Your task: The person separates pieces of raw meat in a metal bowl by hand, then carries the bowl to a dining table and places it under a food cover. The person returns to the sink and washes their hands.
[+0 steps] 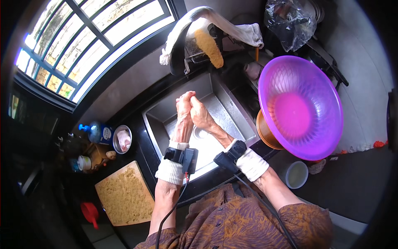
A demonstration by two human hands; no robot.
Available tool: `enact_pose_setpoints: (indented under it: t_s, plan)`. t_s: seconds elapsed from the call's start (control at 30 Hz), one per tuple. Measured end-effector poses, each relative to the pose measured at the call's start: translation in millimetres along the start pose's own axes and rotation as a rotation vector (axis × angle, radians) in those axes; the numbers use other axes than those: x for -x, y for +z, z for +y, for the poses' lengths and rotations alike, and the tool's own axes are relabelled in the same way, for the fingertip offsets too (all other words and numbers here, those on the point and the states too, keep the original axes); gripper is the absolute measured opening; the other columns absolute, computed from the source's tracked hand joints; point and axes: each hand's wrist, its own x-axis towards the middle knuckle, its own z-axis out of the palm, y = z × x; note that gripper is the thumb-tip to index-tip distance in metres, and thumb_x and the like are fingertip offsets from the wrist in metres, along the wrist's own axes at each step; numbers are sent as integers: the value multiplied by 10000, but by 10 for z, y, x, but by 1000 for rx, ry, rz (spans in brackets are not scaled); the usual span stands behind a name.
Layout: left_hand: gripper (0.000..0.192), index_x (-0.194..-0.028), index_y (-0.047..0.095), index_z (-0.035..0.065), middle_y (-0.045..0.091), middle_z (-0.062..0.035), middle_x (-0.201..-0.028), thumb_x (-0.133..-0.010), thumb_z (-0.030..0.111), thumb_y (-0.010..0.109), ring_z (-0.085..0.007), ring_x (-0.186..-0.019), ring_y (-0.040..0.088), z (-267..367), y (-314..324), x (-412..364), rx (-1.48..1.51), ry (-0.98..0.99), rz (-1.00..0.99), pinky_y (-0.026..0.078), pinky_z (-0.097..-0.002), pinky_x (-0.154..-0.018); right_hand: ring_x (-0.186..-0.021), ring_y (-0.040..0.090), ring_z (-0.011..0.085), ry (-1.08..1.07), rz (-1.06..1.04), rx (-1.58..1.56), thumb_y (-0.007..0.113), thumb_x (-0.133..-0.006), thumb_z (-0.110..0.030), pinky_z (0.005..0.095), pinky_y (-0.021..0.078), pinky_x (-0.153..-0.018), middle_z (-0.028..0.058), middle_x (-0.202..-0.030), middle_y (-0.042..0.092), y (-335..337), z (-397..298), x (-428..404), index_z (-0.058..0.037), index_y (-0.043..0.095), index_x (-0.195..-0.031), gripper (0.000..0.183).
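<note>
Above a stainless steel sink (228, 113), my left hand (184, 107) and my right hand (200, 113) are pressed together. Their fingers curl around each other, and the palms are hidden, so whether anything lies between them does not show. Below them, light glares off the basin floor near the round drain (200, 133). Each wrist wears a white cuff with a black strapped device and a cable.
A purple plastic basin (295, 112) stands to the right, tilted towards me. At left lie a cutting board (126, 196) covered with yellowish crumbs, a metal bowl (128, 148) holding pale meat, and a blue pump bottle (99, 132). Cloths (208, 48) hang behind the sink.
</note>
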Motion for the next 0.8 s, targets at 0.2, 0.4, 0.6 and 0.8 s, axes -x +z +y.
enact_pose_setpoints:
  t_s: [0.2, 0.4, 0.6, 0.8]
  plan:
    - [266, -647, 548, 56, 510, 9, -607, -822, 244, 616, -61, -526, 439, 89, 61, -213, -506, 416, 55, 354, -224, -478, -961, 589, 277, 35, -74, -31, 489, -784, -30, 344, 449, -847, 183, -970, 617, -212, 96, -186, 25, 504, -1074, 296]
    - [488, -544, 421, 106, 390, 11, -473, -905, 432, 457, -87, -383, 331, 88, 380, -278, -934, 243, -68, 248, -251, -364, -501, 604, 176, 288, 602, -151, 569, -822, -101, 245, 478, -434, 138, -893, 609, -1388, 350, -615, 41, 444, -1166, 393]
    - [413, -595, 379, 127, 252, 60, -464, -919, 376, 439, -68, -373, 219, 348, 326, -402, -556, -26, 50, 166, -248, -367, -461, 578, 179, 310, 774, -49, 573, -847, -157, 228, 419, -339, 140, -856, 562, -1655, 788, -1014, 36, 391, -1113, 376]
    - [303, -711, 465, 102, 320, 58, -508, -935, 301, 425, -56, -389, 250, 349, 254, -513, -407, -152, -198, 191, -228, -372, -458, 576, 171, 300, 722, 27, 574, -849, -176, 220, 411, -334, 129, -789, 581, -1646, 851, -1175, 52, 392, -1098, 384]
